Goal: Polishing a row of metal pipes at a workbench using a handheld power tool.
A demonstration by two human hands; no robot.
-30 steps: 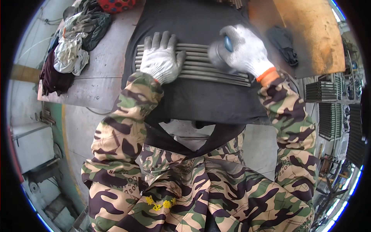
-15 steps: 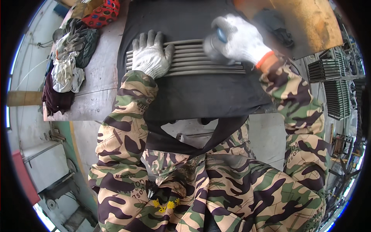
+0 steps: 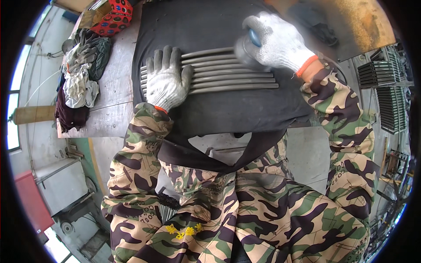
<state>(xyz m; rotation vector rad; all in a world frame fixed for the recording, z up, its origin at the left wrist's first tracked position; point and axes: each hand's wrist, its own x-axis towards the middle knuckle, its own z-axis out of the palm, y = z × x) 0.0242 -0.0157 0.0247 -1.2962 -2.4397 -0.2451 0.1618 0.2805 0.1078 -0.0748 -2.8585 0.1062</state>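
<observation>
Several slim grey metal rods (image 3: 237,82) lie side by side on a black cloth (image 3: 219,111) over the table. My left hand (image 3: 167,83), in a white knit glove with grey-stained fingers, lies flat across their left part, fingers pointing away from me. In a matching glove with an orange cuff, my right hand (image 3: 283,46) is closed around a blue-knobbed round tool (image 3: 245,55). The tool is over the far right part of the rods. Its lower part is smeared by motion, so its exact kind and contact with the rods cannot be made out.
A heap of crumpled clothes and rags (image 3: 83,79) sits on the table's left side, with a red patterned box (image 3: 116,18) behind it. A stained brown-yellow board (image 3: 366,26) stands at far right. Beyond it are stacked dark metal frames (image 3: 390,105).
The view has shifted slightly. My left hand has slid a little toward me and to the left on the rods, baring its orange cuff. My right hand's tool has moved slightly farther from me.
</observation>
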